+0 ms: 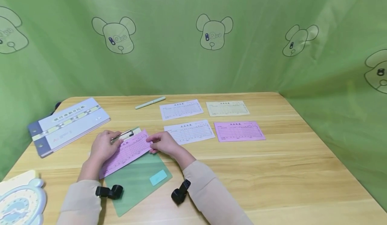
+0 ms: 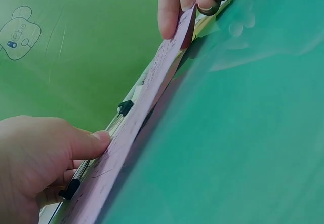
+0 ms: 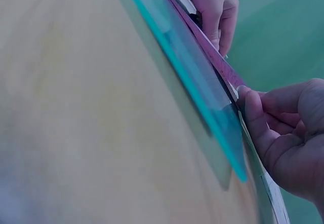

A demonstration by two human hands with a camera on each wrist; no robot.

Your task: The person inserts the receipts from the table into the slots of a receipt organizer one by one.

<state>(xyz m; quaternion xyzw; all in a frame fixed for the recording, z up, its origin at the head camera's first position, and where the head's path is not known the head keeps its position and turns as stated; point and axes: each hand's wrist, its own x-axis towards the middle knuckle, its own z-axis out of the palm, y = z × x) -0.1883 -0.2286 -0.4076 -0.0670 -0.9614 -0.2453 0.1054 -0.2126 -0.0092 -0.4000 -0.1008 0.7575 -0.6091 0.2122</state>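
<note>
Covering both forearms nearest the viewer, pale sleeves (image 1: 80, 201) are seen, a small black camera (image 1: 180, 192) worn at each wrist. At the near left corner of the wooden tabletop (image 1: 272, 184), a pale blue clock (image 1: 19, 205) is partly cut off by the picture's edge. Between the forearms, a green clipboard (image 1: 137, 181) is laid at a slant, with a turquoise label (image 1: 158, 177) near its lower right edge. Across its upper part, near the metal clip (image 1: 123, 135), a pink slip (image 1: 130, 152) printed with a grid is held. The clipboard is gripped at its clip edge by the left hand (image 1: 104, 146), thumb on top; the slip's right end is pinched by the right hand (image 1: 165, 142).

Beyond the left hand, a light blue ledger (image 1: 71, 124) is placed flat and angled. Past the right hand, a white slip (image 1: 189, 132) is set beside a second pink slip (image 1: 239, 131). Behind these are laid another white slip (image 1: 181, 109), a pale yellow slip (image 1: 227, 108) and, farther left, a light green pen (image 1: 150, 102). Everything is backed by a green curtain (image 1: 169, 70) printed with round-eared animal heads.
</note>
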